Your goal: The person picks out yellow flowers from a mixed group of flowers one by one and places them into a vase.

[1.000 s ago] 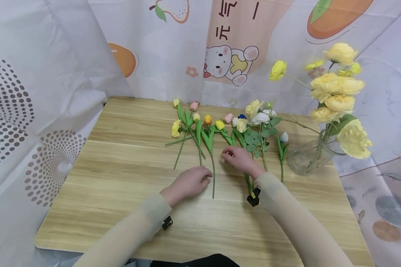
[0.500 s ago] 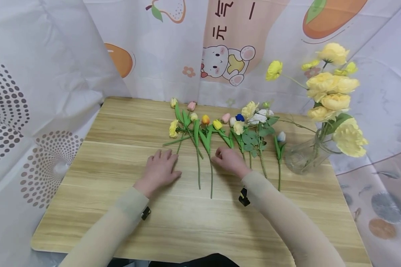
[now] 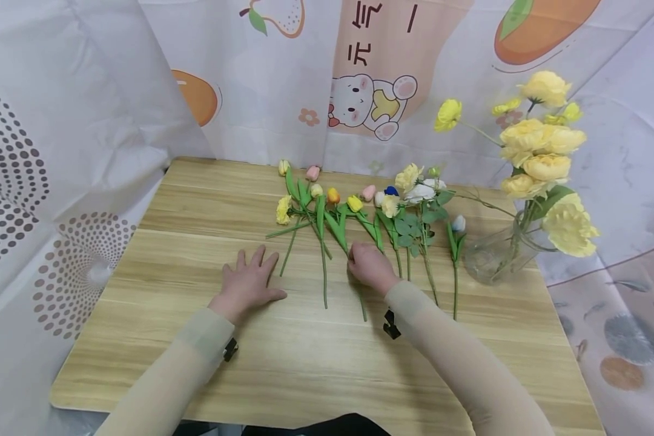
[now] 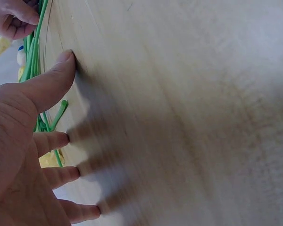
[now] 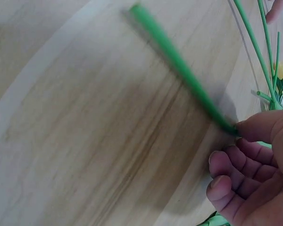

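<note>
My right hand [image 3: 369, 265] pinches green stem [image 5: 180, 67], apparently orange tulip's [image 3: 333, 195], low over table [image 3: 142, 272]. My left hand [image 3: 247, 281]: fingers spread wide, holding nothing. Risk: leaves crowded; tug could drag yellow tulip [image 3: 354, 203] along. Count: orange tulip, one; pink tulips [image 3: 313, 174], two; glass vase [image 3: 485, 260], one.

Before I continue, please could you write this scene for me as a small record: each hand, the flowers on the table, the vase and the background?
Right hand: pinches a green stem, seemingly of the orange tulip
Left hand: holds nothing; fingers spread over the table
Flowers on the table: yellow tulip, blue flower, white flower and others
Glass vase: to the right of the right hand; contains yellow flowers
Background: printed curtain with a cartoon bear
</note>
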`<state>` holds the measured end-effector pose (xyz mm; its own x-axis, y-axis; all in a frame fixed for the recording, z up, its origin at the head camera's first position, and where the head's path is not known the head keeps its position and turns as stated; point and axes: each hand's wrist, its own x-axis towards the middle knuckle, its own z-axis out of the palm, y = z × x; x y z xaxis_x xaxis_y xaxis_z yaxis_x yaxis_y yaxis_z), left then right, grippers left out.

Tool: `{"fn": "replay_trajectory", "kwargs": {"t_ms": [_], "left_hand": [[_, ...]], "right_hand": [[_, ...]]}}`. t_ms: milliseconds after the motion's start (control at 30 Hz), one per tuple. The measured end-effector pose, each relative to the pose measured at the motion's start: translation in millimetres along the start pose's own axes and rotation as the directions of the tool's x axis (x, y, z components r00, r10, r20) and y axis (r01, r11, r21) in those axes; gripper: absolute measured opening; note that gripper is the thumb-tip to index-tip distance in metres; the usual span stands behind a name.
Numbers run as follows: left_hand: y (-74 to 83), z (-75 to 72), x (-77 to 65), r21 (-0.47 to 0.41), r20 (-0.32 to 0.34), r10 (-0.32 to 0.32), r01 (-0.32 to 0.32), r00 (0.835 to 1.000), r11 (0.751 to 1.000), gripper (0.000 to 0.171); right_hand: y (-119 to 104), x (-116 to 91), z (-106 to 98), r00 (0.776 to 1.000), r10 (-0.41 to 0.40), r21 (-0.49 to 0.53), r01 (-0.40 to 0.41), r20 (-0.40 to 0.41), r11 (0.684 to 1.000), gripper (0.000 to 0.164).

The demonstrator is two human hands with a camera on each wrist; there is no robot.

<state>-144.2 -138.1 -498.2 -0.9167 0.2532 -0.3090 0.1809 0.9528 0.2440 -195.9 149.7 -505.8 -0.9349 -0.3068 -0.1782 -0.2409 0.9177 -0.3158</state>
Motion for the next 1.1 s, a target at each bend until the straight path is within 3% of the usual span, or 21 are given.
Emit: {"fn": "replay_trajectory", "kwargs": {"t_ms": [300,567,800,933,1100], "left_hand": [[-1.2,2.8,0.1,-0.011,-0.01,-0.003,0.003,1.0,1.0,0.094],[-2.9,3.0,0.3,-0.01,-0.018,0.0,0.0,1.0,1.0,0.096],[-3.3,5.2,1.4,-0.001,-0.026,0.002,-0.002,1.0,1.0,0.096],[-3.3,5.0,1.4,0.007,-0.03,0.001,-0.001,1.0,1.0,0.096],[-3.4,4.8,1.3,0.014,-0.027,-0.002,0.002,1.0,1.0,0.096]], "right_hand": [[5.6,-2.1,-8.4,0.992,0.116,0.058,-0.119,0.048,0.991,0.007],[16.3,-10.1,-18.3,0.998,0.052,0.085,-0.048,-0.045,0.995,0.005],[27.0,-18.5,-29.8,0.987,-0.008,-0.01,0.007,-0.161,1.0,0.011],[31.9,-24.5,-39.1,0.952,-0.097,-0.099,0.071,-0.29,0.993,0.011],[36.1,-30.1,-51.7,0.87,-0.198,-0.194,0.121,-0.452,0.974,0.01]]}}
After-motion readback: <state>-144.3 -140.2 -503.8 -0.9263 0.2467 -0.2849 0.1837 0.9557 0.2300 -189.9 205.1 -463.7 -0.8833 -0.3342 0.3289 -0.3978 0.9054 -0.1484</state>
